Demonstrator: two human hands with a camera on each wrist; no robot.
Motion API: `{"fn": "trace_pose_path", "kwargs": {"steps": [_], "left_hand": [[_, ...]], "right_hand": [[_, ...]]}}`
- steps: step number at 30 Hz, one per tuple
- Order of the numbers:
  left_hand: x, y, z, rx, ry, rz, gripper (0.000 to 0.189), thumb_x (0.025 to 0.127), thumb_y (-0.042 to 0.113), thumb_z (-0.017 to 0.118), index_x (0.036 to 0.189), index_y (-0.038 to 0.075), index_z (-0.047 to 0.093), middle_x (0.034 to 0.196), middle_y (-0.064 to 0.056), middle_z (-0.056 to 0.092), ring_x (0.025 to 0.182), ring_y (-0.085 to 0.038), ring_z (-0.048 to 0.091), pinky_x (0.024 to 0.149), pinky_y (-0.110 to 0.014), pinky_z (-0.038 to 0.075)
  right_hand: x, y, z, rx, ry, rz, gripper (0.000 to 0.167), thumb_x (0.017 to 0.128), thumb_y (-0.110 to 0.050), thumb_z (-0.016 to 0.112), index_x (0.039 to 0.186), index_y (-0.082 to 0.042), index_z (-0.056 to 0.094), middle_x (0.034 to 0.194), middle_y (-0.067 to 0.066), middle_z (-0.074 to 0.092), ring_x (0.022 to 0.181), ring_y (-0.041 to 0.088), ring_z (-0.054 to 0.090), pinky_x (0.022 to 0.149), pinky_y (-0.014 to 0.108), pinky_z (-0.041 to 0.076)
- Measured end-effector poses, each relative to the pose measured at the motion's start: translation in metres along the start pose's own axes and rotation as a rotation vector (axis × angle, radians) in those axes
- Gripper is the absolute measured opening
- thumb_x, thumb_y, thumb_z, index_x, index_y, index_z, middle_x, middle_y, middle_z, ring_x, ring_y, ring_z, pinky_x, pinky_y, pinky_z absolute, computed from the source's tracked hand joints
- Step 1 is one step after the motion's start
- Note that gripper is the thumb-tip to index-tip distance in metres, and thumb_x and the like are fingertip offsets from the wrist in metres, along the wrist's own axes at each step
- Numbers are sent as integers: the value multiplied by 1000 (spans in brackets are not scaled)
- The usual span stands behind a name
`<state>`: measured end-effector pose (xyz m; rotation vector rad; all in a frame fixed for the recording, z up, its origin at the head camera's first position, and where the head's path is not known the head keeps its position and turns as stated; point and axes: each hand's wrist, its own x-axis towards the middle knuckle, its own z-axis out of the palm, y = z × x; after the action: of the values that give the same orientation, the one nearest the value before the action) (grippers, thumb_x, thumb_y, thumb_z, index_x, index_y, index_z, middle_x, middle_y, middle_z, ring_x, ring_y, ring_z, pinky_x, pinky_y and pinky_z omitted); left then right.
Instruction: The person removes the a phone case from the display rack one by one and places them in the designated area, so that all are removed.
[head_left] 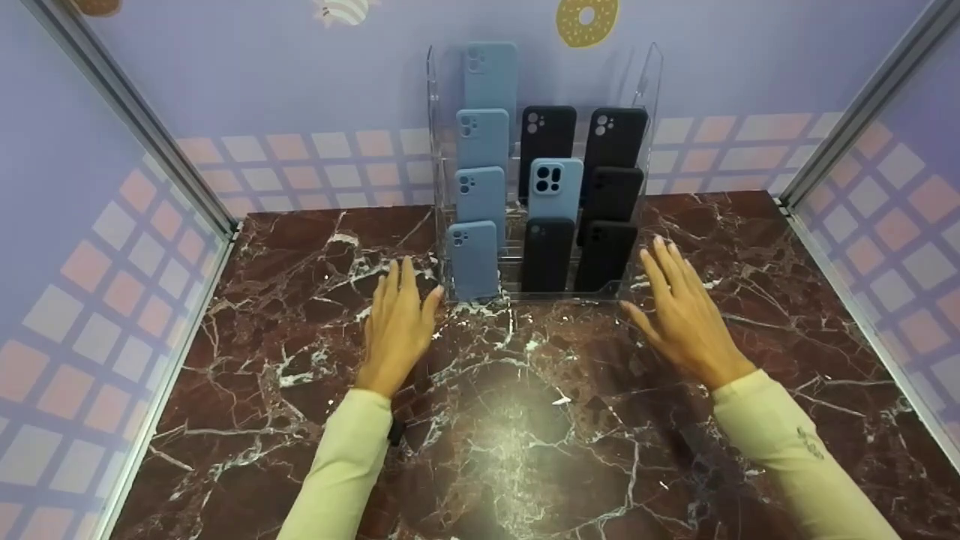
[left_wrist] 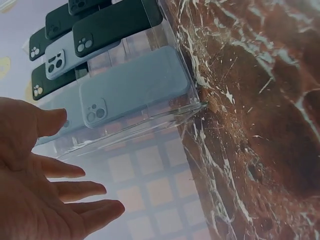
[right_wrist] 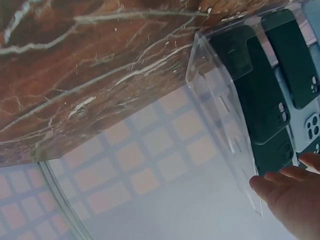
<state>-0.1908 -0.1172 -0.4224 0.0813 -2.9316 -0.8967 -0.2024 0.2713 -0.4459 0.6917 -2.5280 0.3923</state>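
Observation:
A clear acrylic stepped stand (head_left: 559, 298) stands on the marble-patterned table, holding phone cases in three columns. Several light blue cases (head_left: 475, 259) fill the left column. In the middle one, a pale blue case with a large camera frame (head_left: 556, 187) sits between two black cases. Three black cases (head_left: 604, 259) make up the right column. My left hand (head_left: 397, 322) is beside the stand's left front corner, fingers extended and holding nothing. On the other side, my right hand (head_left: 684, 322) reaches alongside the right wall with straight, spread fingers, also without anything in it.
The dark red table (head_left: 525, 420) spreads out in front of the stand and to both sides. A purple back wall (head_left: 300, 82) with checked squares rises close behind it. Side panels (head_left: 82, 285) with metal-coloured edges bound the table left and right.

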Motion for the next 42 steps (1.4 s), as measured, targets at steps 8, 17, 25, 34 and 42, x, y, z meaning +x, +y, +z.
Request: {"fn": "trace_pose_path", "kwargs": {"steps": [8, 17, 25, 34, 42], "left_hand": [[34, -1, 13, -123, 53, 22, 69, 105, 31, 54, 159, -1, 23, 159, -25, 32, 142, -44, 38, 118, -53, 27], [58, -7, 26, -192, 94, -31, 64, 103, 28, 59, 155, 0, 34, 150, -24, 47, 137, -40, 46, 113, -52, 35], [70, -9, 35, -174, 98, -50, 56, 103, 26, 59, 151, 1, 44, 144, -24, 54, 132, -41, 52, 109, -52, 39], [75, -13, 42, -179, 71, -55, 49, 105, 26, 55, 148, 3, 50, 144, -20, 56, 132, -40, 53, 108, -52, 40], [80, -11, 51, -184, 105, -53, 41, 104, 21, 58, 140, 2, 59, 138, -17, 61, 125, -39, 59, 104, -51, 45]], "right_hand": [[27, 11, 4, 8, 41, -2, 70, 94, -20, 73, 149, 9, 40, 157, 27, 35, 144, 46, 33, 122, 47, 20], [53, 19, 16, 7, 114, -32, 62, 89, -10, 78, 141, 10, 50, 145, 29, 48, 129, 46, 49, 110, 54, 38], [67, 24, 25, 39, 121, 45, 49, 91, -7, 75, 134, 10, 58, 133, 28, 56, 116, 46, 53, 101, 53, 44], [75, 29, 29, 119, 142, 84, 37, 94, -5, 71, 125, 13, 63, 119, 29, 60, 104, 44, 56, 94, 52, 46], [76, 32, 32, 187, 186, 132, 25, 93, 1, 70, 115, 12, 68, 109, 27, 63, 100, 42, 58, 92, 50, 49]]}}
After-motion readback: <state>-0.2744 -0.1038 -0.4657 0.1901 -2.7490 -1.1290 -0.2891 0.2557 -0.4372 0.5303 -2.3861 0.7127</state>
